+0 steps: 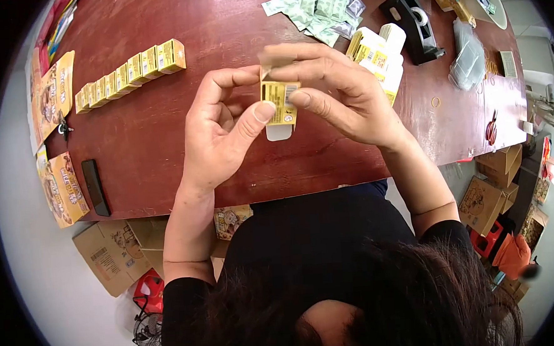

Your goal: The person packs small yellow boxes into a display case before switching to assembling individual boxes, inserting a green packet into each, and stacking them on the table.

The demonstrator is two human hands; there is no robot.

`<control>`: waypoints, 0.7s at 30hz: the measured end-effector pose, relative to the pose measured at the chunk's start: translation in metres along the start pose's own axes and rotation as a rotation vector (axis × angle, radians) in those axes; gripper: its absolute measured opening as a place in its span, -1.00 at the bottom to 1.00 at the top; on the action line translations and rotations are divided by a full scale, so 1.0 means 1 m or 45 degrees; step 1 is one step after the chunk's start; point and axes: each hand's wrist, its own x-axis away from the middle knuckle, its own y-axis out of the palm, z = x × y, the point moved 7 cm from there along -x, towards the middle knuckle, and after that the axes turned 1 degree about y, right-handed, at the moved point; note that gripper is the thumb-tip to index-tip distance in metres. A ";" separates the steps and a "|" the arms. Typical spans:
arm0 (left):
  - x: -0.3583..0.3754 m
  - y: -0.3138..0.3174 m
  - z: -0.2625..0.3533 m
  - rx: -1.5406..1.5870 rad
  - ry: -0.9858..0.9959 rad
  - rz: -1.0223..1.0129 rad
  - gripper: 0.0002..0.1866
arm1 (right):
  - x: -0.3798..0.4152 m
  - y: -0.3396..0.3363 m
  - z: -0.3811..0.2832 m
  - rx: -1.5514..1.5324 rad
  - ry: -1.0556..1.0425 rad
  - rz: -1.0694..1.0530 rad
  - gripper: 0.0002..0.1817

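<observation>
A small yellow carton [278, 96] is held up above the table between my two hands. A white flap [279, 133] hangs open from its lower end, and its upper end is partly covered by fingers. My left hand [221, 122] grips the carton's left side, thumb on the printed face. My right hand [348, 97] has its thumb against the carton's right edge, while its fingers reach over the top, their tips blurred. Beyond the right hand lies a stack of flattened yellow-and-white cartons [377, 58]. Whatever is inside the held carton is hidden.
A row of closed yellow cartons [128, 74] stands at the left. Green and purple sachets [325, 7] lie at the back, near a black tape dispenser [412, 28]. Clear plastic packs [467, 59] and red scissors [491, 128] are on the right; a phone [96, 187] lies at left.
</observation>
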 end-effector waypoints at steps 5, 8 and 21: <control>-0.001 0.000 0.003 0.078 0.028 0.060 -0.61 | -0.003 -0.005 -0.004 -0.300 0.033 0.169 -0.68; -0.001 0.000 0.002 0.037 -0.004 0.061 -0.57 | -0.010 -0.003 -0.005 -0.228 0.190 0.145 -0.72; -0.004 -0.009 -0.005 0.087 -0.032 0.086 -0.55 | -0.020 -0.008 0.003 -0.168 0.323 0.151 -0.83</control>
